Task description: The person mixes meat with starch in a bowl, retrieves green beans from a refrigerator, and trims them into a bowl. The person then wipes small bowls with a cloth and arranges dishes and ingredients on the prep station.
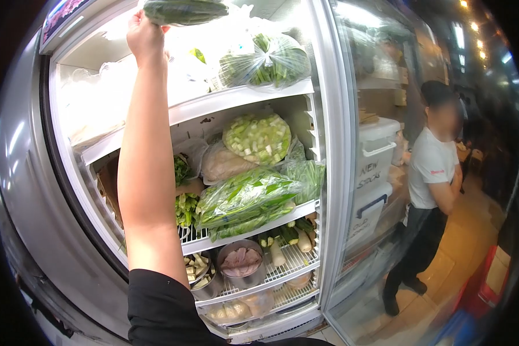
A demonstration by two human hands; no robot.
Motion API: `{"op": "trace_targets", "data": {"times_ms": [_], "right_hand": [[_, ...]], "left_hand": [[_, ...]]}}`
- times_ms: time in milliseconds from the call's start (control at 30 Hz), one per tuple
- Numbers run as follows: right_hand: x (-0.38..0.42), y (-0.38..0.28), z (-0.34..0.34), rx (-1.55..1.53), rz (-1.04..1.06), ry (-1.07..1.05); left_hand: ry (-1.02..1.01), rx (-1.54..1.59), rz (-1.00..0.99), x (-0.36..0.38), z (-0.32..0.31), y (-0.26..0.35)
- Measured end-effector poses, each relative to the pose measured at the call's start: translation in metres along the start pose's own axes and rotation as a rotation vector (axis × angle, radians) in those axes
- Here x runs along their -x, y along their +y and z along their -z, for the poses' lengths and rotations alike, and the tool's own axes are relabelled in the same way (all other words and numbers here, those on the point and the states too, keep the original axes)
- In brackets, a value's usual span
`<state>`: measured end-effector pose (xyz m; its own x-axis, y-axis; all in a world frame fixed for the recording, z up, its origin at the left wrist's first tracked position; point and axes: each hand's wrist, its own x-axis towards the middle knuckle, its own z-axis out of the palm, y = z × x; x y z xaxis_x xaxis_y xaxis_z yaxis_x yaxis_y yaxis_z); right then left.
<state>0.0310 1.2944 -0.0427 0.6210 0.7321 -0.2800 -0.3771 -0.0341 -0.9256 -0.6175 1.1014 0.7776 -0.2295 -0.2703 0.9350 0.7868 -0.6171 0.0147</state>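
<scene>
My left hand (146,36) is raised to the top of the open fridge, its fingers closed on a clear plastic bag of dark green vegetables (185,11). The frame's upper edge cuts off part of that bag. Beneath it, on the top shelf (236,97), sits a knotted clear bag of green stalks (265,60). White plastic bags (101,95) fill the shelf's left side in bright glare. My left forearm crosses in front of the shelves and hides part of them. My right hand is out of the frame.
The middle shelf holds bagged leafy greens (248,196) and a bag of chopped pale-green pieces (256,138). Below stand a metal pot of pinkish meat (241,263) and white radishes (277,254). The glass door (352,230) is swung open rightward; a person (435,173) stands beyond it.
</scene>
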Motion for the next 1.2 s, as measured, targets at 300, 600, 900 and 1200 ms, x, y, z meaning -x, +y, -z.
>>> {"op": "trace_targets", "data": {"times_ms": [300, 600, 900, 1200], "right_hand": [[-0.011, 0.003, -0.009, 0.034, -0.011, -0.063], [-0.013, 0.012, 0.017, 0.04, -0.025, -0.103], [0.026, 0.049, 0.165, -0.018, -0.065, -0.008], [0.129, 0.095, 0.299, -0.005, -0.131, 0.077]], "left_hand": [[-0.53, 0.712, 0.246, 0.078, 0.066, 0.026], [-0.371, 0.602, 0.438, 0.19, 0.125, 0.071], [-0.227, 0.413, 0.535, 0.284, 0.233, 0.192], [-0.208, 0.044, 1.037, 0.412, 0.445, 0.3]]}}
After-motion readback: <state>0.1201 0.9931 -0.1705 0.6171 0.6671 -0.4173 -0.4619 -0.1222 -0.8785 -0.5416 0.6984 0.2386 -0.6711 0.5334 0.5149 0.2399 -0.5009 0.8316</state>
